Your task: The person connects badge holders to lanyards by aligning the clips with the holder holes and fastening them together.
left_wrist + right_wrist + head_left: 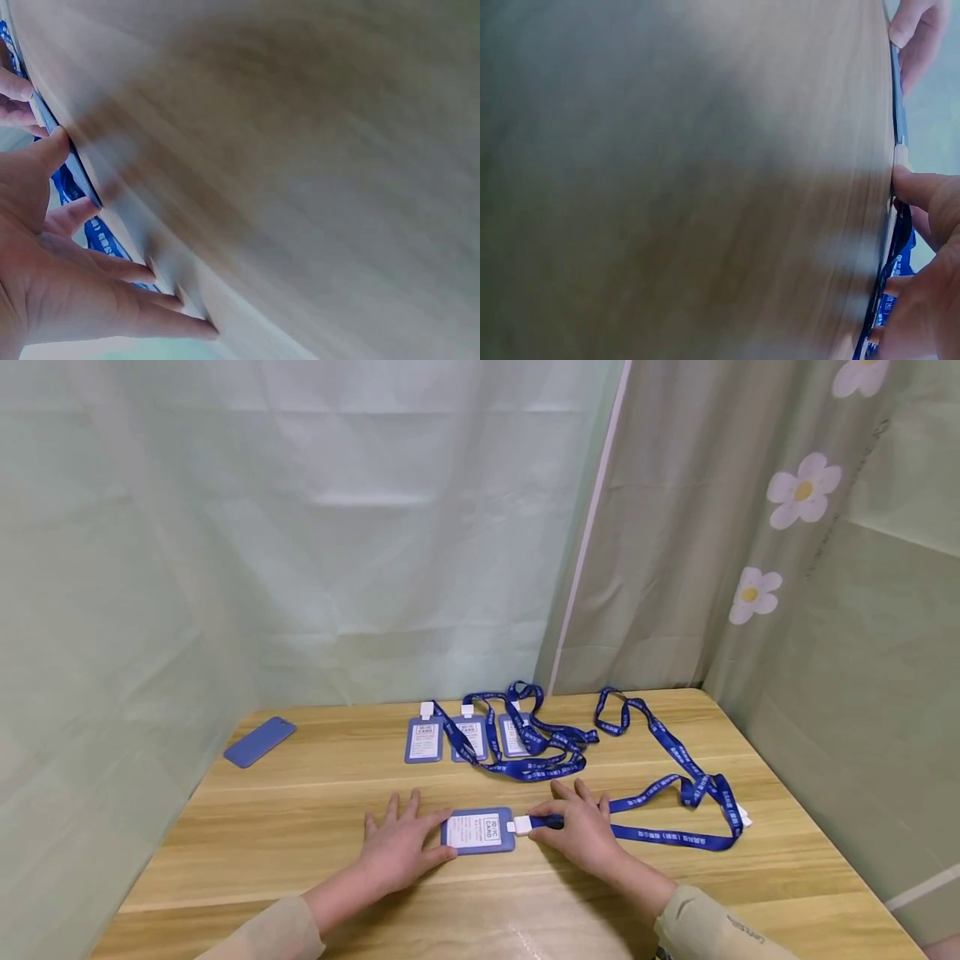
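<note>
A blue ID card holder with a white card lies flat on the table, its top end toward the right. My left hand holds its left end between thumb and index finger, while the other fingers spread over the table. The white clip at the holder's right end joins a blue lanyard. My right hand pinches the lanyard at this clip; the right wrist view shows the thumb against the white clip. From the right hand the strap runs rightward in a loose, crossed loop.
Behind the hands, three card holders with white cards lie in a row, partly covered by tangled blue lanyards. A plain blue holder lies at the back left of the wooden table. Curtains hang around it.
</note>
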`<action>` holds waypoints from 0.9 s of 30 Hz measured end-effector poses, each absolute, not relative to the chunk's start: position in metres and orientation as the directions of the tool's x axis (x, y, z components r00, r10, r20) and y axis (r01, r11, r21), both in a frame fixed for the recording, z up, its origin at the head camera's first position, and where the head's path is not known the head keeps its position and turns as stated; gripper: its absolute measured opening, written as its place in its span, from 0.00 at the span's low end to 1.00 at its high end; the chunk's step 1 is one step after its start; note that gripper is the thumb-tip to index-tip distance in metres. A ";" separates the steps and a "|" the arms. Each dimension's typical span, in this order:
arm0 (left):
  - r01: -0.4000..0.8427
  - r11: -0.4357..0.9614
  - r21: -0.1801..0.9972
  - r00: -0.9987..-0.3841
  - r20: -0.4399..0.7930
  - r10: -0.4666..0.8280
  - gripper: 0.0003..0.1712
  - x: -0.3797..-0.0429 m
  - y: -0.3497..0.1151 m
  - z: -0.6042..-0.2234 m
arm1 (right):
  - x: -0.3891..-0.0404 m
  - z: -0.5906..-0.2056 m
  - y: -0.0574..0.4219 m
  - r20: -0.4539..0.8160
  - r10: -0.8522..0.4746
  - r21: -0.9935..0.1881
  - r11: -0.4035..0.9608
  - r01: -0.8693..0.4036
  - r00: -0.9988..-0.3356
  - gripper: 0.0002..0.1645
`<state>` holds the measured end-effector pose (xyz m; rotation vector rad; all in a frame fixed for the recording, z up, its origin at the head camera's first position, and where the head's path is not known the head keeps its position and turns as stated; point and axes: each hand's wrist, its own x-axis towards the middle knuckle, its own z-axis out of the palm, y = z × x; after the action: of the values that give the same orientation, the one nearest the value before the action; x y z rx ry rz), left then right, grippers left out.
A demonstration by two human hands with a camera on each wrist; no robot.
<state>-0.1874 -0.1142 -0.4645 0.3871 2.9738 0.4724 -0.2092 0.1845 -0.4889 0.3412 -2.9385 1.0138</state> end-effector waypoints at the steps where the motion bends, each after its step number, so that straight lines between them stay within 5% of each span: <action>1: 0.235 0.919 0.316 -0.961 -0.064 0.268 0.37 -0.187 -0.116 -0.464 | -0.209 -0.489 0.185 0.089 -0.199 -0.605 0.767 -0.211 -0.976 0.13; 27: 0.260 0.915 0.308 -0.952 -0.074 0.296 0.37 -0.187 -0.192 -0.454 | -0.211 -0.483 0.207 0.117 -0.236 -0.498 0.826 -0.263 -0.965 0.13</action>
<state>-0.1869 -0.1918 -0.4537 0.4314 2.9566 0.4514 -0.2115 0.2070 -0.4833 0.4043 -2.9535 0.8172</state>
